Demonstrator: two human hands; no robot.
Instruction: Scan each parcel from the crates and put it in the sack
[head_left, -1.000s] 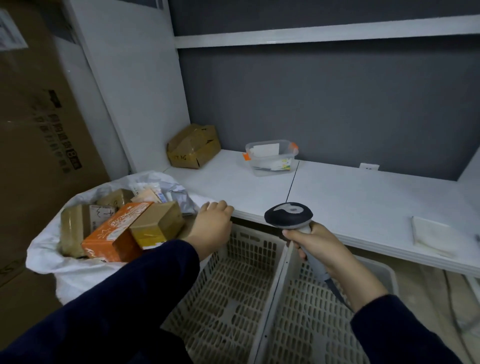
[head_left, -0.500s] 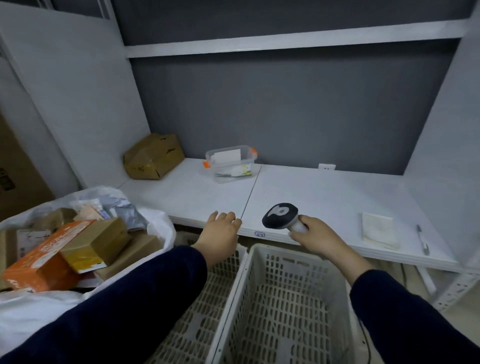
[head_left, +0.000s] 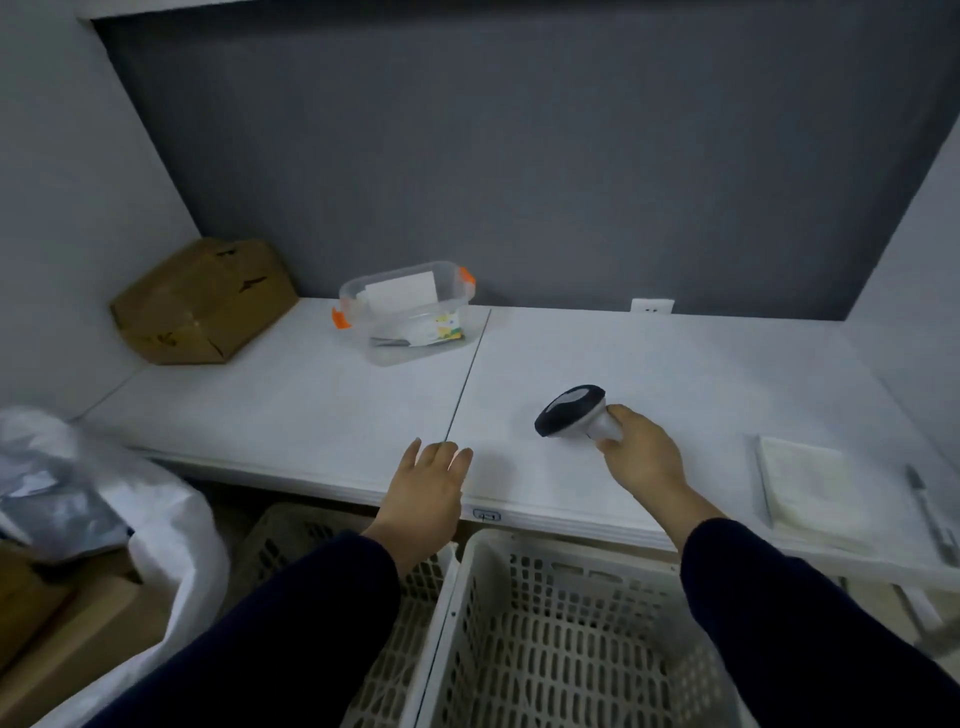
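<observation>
Right hand (head_left: 641, 457) wrapped tight around the grey handle of the black-headed handheld barcode scanner (head_left: 571, 410), head tipped toward 10 o'clock, low over the white tabletop (head_left: 322, 410); can't tell if it touches. Left hand (head_left: 428, 493) empty, fingers spread flat, palm down over the table's front edge, at 9 o'clock from the scanner.

Two white perforated plastic crates side by side below the table edge: right crate (head_left: 571, 639) at 6 o'clock shows bare mesh floor, left crate (head_left: 332, 551) mostly hidden by the left sleeve.

White woven sack (head_left: 171, 525) at 8 o'clock, mouth open, holding brown cardboard parcels (head_left: 78, 618) and a grey poly mailer (head_left: 57, 509).

On the table: dented brown cardboard box (head_left: 202, 301) at 10 o'clock, clear plastic tub with orange latches (head_left: 405, 312) at 11 o'clock, folded white cloth (head_left: 802, 483) at 3 o'clock.
</observation>
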